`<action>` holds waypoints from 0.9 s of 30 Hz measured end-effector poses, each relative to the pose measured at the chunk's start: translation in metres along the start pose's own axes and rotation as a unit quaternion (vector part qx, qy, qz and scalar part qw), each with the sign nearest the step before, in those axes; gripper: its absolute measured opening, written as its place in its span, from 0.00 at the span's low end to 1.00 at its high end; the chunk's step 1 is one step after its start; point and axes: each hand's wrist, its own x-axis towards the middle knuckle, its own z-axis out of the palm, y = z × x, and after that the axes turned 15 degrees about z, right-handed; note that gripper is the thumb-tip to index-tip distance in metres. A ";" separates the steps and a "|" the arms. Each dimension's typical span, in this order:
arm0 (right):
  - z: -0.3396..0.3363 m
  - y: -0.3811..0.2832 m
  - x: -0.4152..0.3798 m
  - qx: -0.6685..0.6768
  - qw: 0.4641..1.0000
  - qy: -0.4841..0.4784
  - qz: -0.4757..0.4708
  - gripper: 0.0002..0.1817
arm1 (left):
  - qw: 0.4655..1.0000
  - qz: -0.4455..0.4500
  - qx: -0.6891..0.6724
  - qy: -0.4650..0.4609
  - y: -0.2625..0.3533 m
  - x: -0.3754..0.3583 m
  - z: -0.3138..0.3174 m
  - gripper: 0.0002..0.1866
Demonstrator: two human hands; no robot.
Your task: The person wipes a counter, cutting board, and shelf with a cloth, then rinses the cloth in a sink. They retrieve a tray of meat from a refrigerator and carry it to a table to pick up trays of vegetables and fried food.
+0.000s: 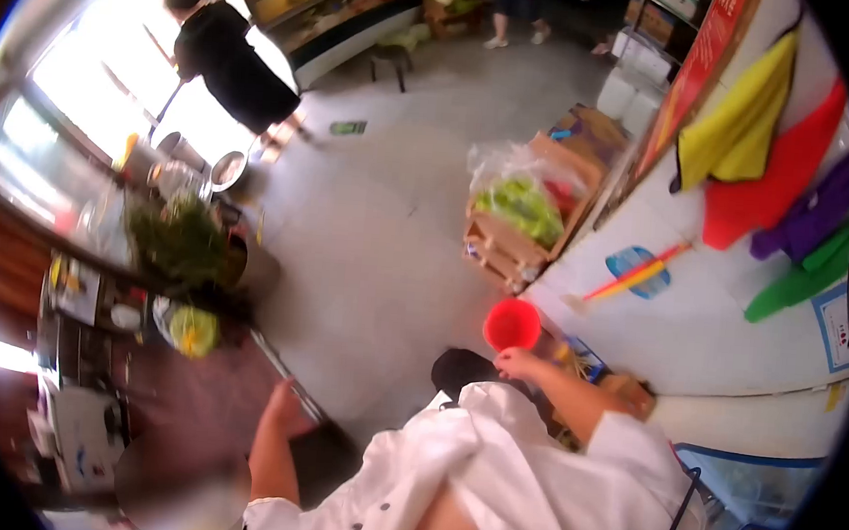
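My right hand [512, 362] grips the near rim of a round red plastic basin [512, 322], held out in front of me to the right. Only its red inside and rim show. To the left, my left hand [282, 402] hangs beside the metal-trimmed edge of the brown counter [190, 386]; its fingers are blurred. A dark shoe [458, 371] of mine shows just below the basin.
A wooden crate [509, 256] holding bagged leafy greens [527, 208] stands ahead on the right. Colored cloths [740, 120] hang along the right wall. Leafy herbs [180, 243] sit by the left counter. A person in black [232, 64] stands near the bright doorway.
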 end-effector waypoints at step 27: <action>-0.390 -0.718 0.362 0.172 0.951 0.232 -0.109 0.22 | 0.536 0.535 0.364 -0.543 0.169 1.169 -0.138 0.26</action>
